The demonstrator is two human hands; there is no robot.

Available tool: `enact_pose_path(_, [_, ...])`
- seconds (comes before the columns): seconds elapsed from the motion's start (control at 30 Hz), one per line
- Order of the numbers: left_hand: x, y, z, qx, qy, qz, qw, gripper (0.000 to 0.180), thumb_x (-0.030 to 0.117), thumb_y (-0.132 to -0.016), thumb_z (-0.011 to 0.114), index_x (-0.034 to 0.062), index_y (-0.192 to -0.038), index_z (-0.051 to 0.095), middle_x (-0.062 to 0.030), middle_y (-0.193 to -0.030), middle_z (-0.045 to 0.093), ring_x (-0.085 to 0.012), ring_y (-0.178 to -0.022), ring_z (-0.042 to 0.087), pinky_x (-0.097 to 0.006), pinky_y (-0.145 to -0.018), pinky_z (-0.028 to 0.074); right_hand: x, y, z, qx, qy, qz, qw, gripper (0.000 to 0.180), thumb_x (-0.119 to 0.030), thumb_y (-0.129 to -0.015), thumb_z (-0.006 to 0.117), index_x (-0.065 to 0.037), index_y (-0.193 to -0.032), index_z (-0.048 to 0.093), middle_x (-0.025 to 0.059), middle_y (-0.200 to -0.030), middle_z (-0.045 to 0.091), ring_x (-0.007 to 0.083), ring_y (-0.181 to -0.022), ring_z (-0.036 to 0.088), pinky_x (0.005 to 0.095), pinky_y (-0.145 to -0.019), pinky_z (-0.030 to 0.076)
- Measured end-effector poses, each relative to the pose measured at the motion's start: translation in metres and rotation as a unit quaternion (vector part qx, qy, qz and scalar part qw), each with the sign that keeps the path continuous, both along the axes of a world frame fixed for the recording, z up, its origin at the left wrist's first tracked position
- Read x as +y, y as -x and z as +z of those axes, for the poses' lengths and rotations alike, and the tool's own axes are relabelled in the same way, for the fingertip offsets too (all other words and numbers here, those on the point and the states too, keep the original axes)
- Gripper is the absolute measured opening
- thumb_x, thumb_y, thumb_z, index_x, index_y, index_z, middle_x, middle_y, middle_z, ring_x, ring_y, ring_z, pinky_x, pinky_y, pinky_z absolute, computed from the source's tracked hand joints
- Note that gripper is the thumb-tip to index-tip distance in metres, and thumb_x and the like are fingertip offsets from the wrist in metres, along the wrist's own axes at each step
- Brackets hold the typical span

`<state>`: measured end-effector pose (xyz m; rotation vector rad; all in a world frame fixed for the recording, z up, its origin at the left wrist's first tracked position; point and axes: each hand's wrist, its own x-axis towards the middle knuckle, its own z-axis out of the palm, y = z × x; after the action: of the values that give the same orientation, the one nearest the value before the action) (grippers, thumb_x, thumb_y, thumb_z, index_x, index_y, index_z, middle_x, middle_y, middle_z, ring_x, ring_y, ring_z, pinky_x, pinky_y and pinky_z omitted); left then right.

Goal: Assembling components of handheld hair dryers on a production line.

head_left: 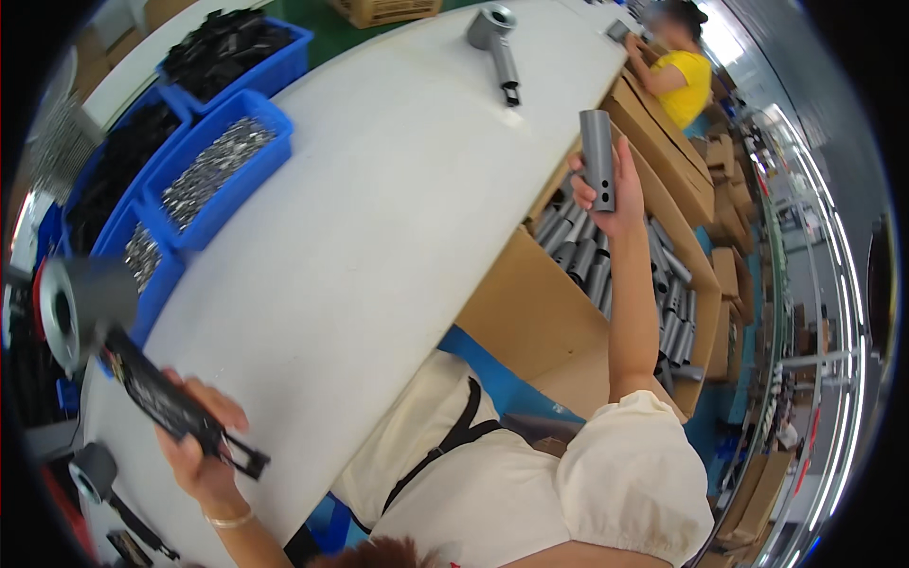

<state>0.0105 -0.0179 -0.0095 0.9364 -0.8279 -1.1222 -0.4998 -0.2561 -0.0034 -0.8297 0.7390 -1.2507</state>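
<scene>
My left hand (201,452) is closed around the black inner handle of a partly assembled hair dryer (156,388). Its round grey head points to the far left, and the handle's parts lie bare, ending in a black frame. Over an open carton on the right, my right hand (625,204) grips a grey tube (596,151) with two dark holes near its lower end. More grey tubes (674,317) lie in a heap inside that carton (540,303).
Blue bins (270,156) of small metal pieces and black parts line the table's left side. Another hair dryer (497,52) lies at the far end, a third (104,483) at lower left. A person in yellow (686,80) works beyond the cartons.
</scene>
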Motion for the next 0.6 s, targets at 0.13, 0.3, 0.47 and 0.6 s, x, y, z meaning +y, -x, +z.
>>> enact_pose_path(0.13, [-0.041,-0.006,0.027,-0.058,0.097,0.020,0.993,0.065,0.036,-0.079,0.061,-0.0038,-0.126,0.039,-0.0121,-0.073,0.053,-0.0203,-0.063,0.052,-0.032,-0.060,0.045,0.017,-0.122,0.025,0.139,0.088,0.092,0.982,0.062,-0.017,-0.081,0.064,-0.006,-0.136,0.036,0.0100,-0.105,0.055,0.0206,-0.076,0.059,0.0353,-0.068,0.048])
enact_pose_path(0.3, [-0.048,-0.026,0.044,-0.037,0.132,0.013,0.991,0.054,0.020,-0.077,0.067,0.0000,-0.119,0.040,-0.0137,-0.082,0.059,-0.0225,-0.073,0.061,-0.034,-0.067,0.050,0.069,-0.249,0.044,0.404,0.203,0.216,0.865,0.071,-0.004,-0.076,0.071,-0.004,-0.140,0.041,0.0132,-0.115,0.061,0.0175,-0.100,0.059,0.0294,-0.083,0.049])
enact_pose_path(0.47, [-0.035,-0.042,0.041,-0.033,0.091,0.077,0.992,0.044,0.020,-0.077,0.062,0.0034,-0.111,0.040,-0.0154,-0.078,0.059,-0.0252,-0.071,0.062,-0.037,-0.071,0.051,0.080,-0.299,0.036,0.235,0.245,0.206,0.918,0.062,-0.010,-0.075,0.074,0.000,-0.130,0.046,0.0175,-0.115,0.062,0.0215,-0.105,0.059,0.0341,-0.089,0.049])
enact_pose_path(0.6, [-0.034,-0.058,0.044,-0.013,0.100,0.110,0.989,0.040,0.017,-0.078,0.058,0.0036,-0.110,0.040,-0.0147,-0.077,0.059,-0.0250,-0.073,0.063,-0.038,-0.072,0.051,0.082,-0.340,0.015,0.004,0.100,0.266,0.959,0.050,-0.023,-0.081,0.068,0.002,-0.120,0.048,0.0154,-0.109,0.060,0.0235,-0.097,0.061,0.0356,-0.087,0.050])
